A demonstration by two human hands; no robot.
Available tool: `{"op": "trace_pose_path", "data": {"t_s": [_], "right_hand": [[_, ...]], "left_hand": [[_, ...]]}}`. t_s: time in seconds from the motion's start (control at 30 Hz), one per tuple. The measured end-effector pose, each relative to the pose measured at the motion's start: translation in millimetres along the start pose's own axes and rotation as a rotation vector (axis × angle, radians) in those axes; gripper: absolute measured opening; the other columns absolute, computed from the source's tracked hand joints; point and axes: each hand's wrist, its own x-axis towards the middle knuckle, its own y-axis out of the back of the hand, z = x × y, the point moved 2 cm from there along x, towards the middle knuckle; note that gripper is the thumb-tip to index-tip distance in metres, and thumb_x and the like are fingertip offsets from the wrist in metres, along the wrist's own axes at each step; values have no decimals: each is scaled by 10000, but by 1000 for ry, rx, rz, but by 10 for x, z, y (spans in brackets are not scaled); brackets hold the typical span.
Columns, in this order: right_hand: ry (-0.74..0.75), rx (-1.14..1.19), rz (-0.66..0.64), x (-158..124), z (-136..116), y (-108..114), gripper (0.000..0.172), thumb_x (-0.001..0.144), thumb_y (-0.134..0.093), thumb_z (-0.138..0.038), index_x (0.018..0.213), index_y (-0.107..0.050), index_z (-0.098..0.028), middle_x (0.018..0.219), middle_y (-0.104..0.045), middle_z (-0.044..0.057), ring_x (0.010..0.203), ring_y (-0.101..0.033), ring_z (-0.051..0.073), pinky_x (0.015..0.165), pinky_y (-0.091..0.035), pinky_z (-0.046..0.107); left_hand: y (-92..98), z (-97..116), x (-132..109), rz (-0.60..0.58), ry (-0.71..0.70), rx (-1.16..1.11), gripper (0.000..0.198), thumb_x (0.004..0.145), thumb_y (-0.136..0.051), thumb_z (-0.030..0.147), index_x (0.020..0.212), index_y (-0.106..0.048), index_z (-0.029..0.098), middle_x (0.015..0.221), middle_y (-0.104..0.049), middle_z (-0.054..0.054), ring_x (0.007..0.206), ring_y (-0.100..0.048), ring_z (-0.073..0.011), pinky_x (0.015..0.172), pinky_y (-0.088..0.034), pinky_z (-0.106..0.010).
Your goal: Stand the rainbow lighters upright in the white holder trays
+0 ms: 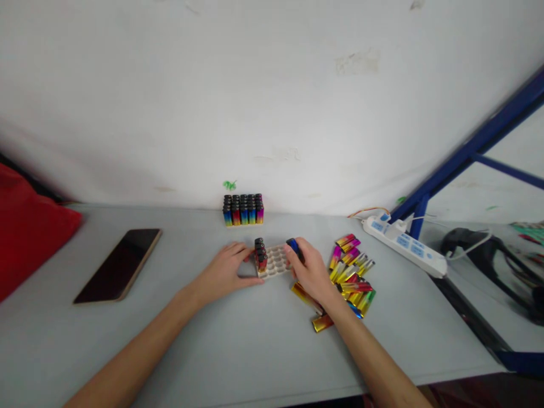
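A pale tray with round holes [277, 262] lies on the grey table. Several black-topped red lighters [260, 256] stand in its left column. My left hand [227, 269] rests at the tray's left end, fingers and thumb apart around that corner. My right hand [309, 266] is closed on a dark blue lighter [294, 248] at the tray's right end; its lower part is hidden by the fingers. Beside and partly under my right forearm lies a loose pile of shiny multicoloured lighters [355, 287].
A filled block of lighters [243, 211] stands near the wall. At the left are a phone [119, 265] and a red cloth item [32, 229]. On the right are a white power strip [404, 243], a blue metal frame [467, 153] and a black object [488, 260].
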Motion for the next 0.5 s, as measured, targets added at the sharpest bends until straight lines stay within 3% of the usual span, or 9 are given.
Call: {"op": "trace_pose_path", "data": {"t_s": [0.13,0.23,0.33,0.5], "right_hand": [[161,-104,-24,-33,-121,-37,378,1102,-470,-493,825,-530,-242,911,-601,47,882,-587,215,809,-459,327],[158,-138,-92,-57,-140,-85,393,1114,-453,-495,808,-504,-254,810,-600,22,779,-581,206,737,-439,317],[124,-119,-122,-69,-127,-100,376,1115,-467,-520,863,-552,-253,735,-633,1,701,-601,199,689,-425,304],[200,-81,-203,-80,-117,-108,311,1124,-486,-476,1030,-658,-234,901,-762,49,829,-713,215,785,-499,307]], "left_hand": [[18,26,-2,-2,7,2,542,805,-813,693,1020,-713,205,1029,-712,-78,1004,-664,-303,931,-518,-417],[37,56,-8,-7,16,-3,527,816,-806,688,1027,-717,212,1039,-713,-81,1007,-666,-302,935,-519,-415],[44,67,-11,-2,13,-10,510,820,-802,682,1023,-720,222,1049,-717,-85,1020,-665,-307,937,-521,-418],[34,60,-9,-6,12,-12,496,815,-817,667,1015,-714,225,1062,-720,-87,1038,-662,-316,943,-517,-424]]}}
